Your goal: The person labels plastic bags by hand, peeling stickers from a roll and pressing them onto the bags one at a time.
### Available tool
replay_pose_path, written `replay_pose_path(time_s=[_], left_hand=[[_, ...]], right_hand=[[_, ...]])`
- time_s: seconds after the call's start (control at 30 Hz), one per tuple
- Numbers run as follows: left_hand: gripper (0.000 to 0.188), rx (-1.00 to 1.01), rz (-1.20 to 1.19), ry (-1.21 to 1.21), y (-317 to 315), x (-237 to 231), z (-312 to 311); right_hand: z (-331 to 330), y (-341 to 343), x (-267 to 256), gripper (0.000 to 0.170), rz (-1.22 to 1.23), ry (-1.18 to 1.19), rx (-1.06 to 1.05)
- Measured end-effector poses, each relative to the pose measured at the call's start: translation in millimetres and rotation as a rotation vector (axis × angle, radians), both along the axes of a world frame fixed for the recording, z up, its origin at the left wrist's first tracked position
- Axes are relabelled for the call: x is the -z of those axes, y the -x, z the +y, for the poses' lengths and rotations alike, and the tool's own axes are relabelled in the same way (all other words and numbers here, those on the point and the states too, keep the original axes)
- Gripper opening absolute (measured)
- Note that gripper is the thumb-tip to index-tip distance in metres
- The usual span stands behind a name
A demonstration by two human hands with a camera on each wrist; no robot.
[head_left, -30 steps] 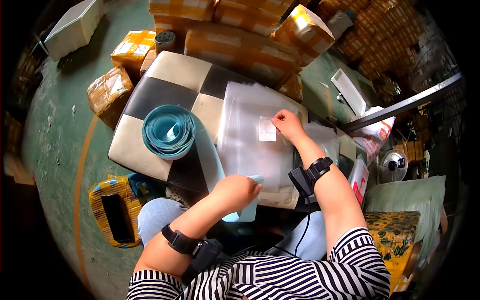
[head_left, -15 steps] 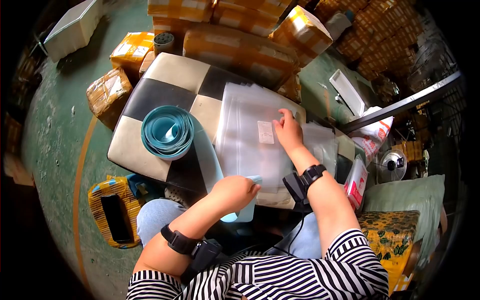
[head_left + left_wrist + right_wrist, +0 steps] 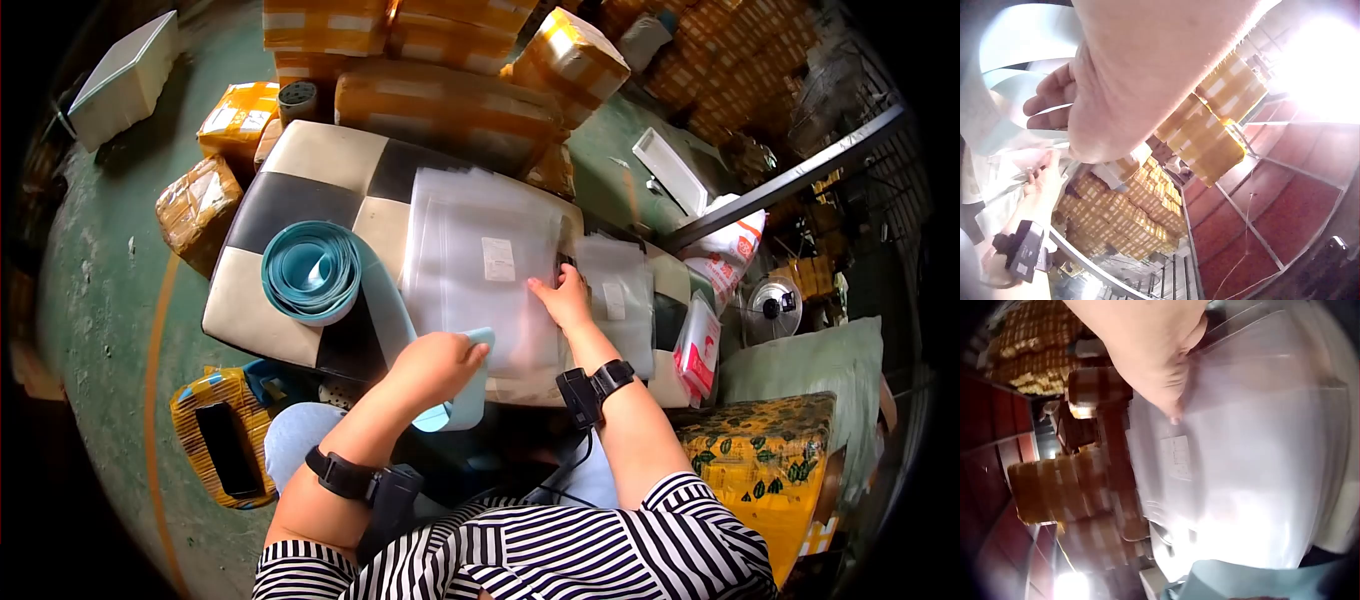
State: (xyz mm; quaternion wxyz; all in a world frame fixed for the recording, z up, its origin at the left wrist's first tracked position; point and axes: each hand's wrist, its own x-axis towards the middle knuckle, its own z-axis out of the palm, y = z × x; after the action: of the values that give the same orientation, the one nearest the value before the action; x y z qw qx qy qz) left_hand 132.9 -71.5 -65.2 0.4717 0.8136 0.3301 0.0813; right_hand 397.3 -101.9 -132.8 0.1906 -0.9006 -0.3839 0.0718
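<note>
In the head view my left hand (image 3: 428, 372) pinches the loose end of a light-blue strip (image 3: 468, 398), which runs back to a coiled roll (image 3: 310, 272) on the checkered padded top. The strip loops beside my palm in the left wrist view. A white printed label (image 3: 498, 259) lies flat on the upper bag of a stack of clear plastic bags (image 3: 450, 300). My right hand (image 3: 570, 302) rests at the stack's right edge, thumb spread on the plastic below the label. In the right wrist view its thumb tip is close to the label (image 3: 1176, 456), while the other fingers are mostly hidden.
Beside the stack lie more clear bags (image 3: 630, 265) with a label (image 3: 614, 300). Taped cartons (image 3: 450, 110) stand behind the padded top (image 3: 320, 155). A red-and-white packet (image 3: 697, 350) sits at its right edge, below a slanted metal bar (image 3: 790, 178). A phone (image 3: 228, 450) lies at lower left.
My right hand has let go of the label's edge, opened its fingers and moved toward me to the bags' right edge. The label stays on the bag. My left hand keeps its hold; the head view has shifted.
</note>
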Motion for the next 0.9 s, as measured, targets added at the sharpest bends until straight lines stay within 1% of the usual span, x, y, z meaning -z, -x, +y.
replay_pose_path(time_s=[0.03, 0.13, 0.23, 0.33, 0.37, 0.43, 0.47, 0.5, 0.53, 0.57, 0.6, 0.63, 0.7, 0.73, 0.83, 0.87, 0.9], left_hand=[[0.044, -0.008, 0.004, 0.021, 0, -1, 1], [0.044, -0.032, 0.03, 0.071, 0, -4, 3], [0.043, -0.057, 0.073, 0.115, 3, -6, 6], [0.043, -0.148, -0.04, 0.12, 6, 4, 7], [0.042, -0.158, -0.038, 0.138, 6, 4, 8], [0.042, -0.174, -0.036, 0.176, 5, 1, 10], [0.04, -0.175, -0.032, 0.174, 6, 1, 11], [0.04, -0.185, -0.048, 0.175, 6, 1, 11], [0.04, -0.194, -0.063, 0.177, 6, 1, 11], [0.039, -0.202, -0.078, 0.18, 7, 4, 10], [0.038, -0.206, -0.1, 0.212, 7, 9, 10], [0.037, -0.198, -0.086, 0.23, 8, 7, 11], [0.036, -0.207, -0.114, 0.31, 9, 5, 13], [0.035, -0.217, -0.112, 0.356, 10, 6, 14], [0.032, -0.27, -0.159, 0.46, 11, -2, 16], [0.031, -0.289, -0.219, 0.523, 12, 7, 17], [0.034, -0.308, -0.335, 0.572, 11, 7, 16]], right_hand=[[-6, -2, -1, 0.046, 0.082, -0.006, -0.011], [-11, -6, 9, 0.031, 0.189, -0.082, -0.057], [-9, -2, 9, 0.016, 0.175, -0.273, 0.037], [-12, -1, -4, 0.013, -0.048, -0.443, -0.039], [-13, -4, -11, 0.01, 0.048, -0.455, -0.032], [-16, -12, -26, 0.011, 0.388, -0.51, 0.088], [-18, -21, -31, 0.012, 0.294, -0.579, 0.1], [-23, -45, -28, 0.012, 0.282, -0.726, 0.07], [-30, -73, -29, 0.012, 0.245, -0.731, 0.114], [-40, -84, -49, 0.013, 0.513, -0.803, 0.216], [-55, -103, -57, 0.014, 0.542, -0.763, 0.24], [-68, -116, -63, 0.016, 0.63, -0.707, 0.296], [-100, -151, -51, 0.017, 0.625, -0.487, 0.302], [-111, -158, -45, 0.016, 0.657, -0.395, 0.365], [-139, -177, -28, 0.012, 0.547, -0.271, 0.369], [-146, -183, -23, 0.012, 0.555, -0.293, 0.34], [-149, -186, -19, 0.012, 0.519, -0.298, 0.335]])
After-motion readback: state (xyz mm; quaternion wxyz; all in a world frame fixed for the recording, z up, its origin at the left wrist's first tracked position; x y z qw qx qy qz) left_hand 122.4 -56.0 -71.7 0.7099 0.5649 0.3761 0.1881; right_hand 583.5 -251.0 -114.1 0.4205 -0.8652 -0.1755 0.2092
